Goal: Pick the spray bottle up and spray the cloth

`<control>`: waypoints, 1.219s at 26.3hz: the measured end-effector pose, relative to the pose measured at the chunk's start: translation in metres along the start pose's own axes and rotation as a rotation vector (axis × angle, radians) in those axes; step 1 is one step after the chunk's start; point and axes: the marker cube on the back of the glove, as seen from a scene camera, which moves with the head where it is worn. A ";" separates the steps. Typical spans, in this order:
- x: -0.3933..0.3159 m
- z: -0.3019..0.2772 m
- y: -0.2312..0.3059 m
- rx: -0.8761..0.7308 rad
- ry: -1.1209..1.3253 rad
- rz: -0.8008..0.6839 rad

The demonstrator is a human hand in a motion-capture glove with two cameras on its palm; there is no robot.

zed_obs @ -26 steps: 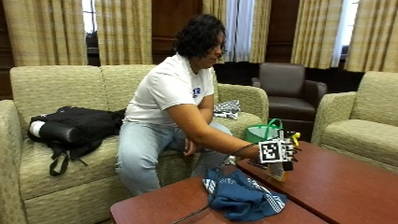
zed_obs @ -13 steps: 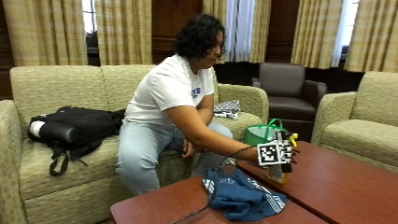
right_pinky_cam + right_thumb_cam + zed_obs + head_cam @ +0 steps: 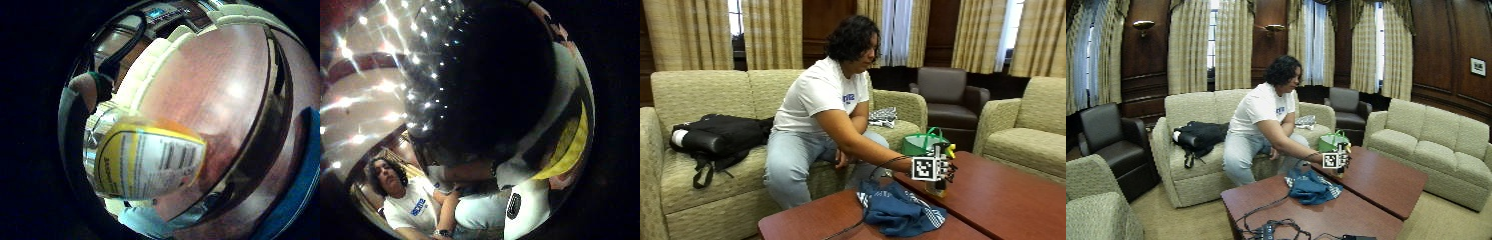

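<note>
Outside view: gloved right hand [image 3: 941, 167] wrapped around spray bottle [image 3: 937, 186], bottle upright, base at or just off the table [image 3: 1013, 200]. Cloth [image 3: 898, 210] sits at the bottle's 8 o'clock. Risk: nozzle direction unclear, so the spray may miss the cloth and wet the wood.

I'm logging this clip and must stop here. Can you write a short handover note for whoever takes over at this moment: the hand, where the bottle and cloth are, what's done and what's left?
Hand: the gloved right hand is wrapped round the spray bottle, which stands at the near edge of the table. Whether the bottle has left the surface cannot be told.
Bottle: yellow-labelled, close to the palm in the little finger side palm view.
Cloth: the blue cloth lies crumpled on the table just beside the bottle, on the person's side.
Done: the bottle is reached and gripped.
Left: lift it, aim the nozzle at the cloth, and spray.
</note>
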 end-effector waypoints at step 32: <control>-0.012 -0.029 0.051 -0.192 0.178 0.143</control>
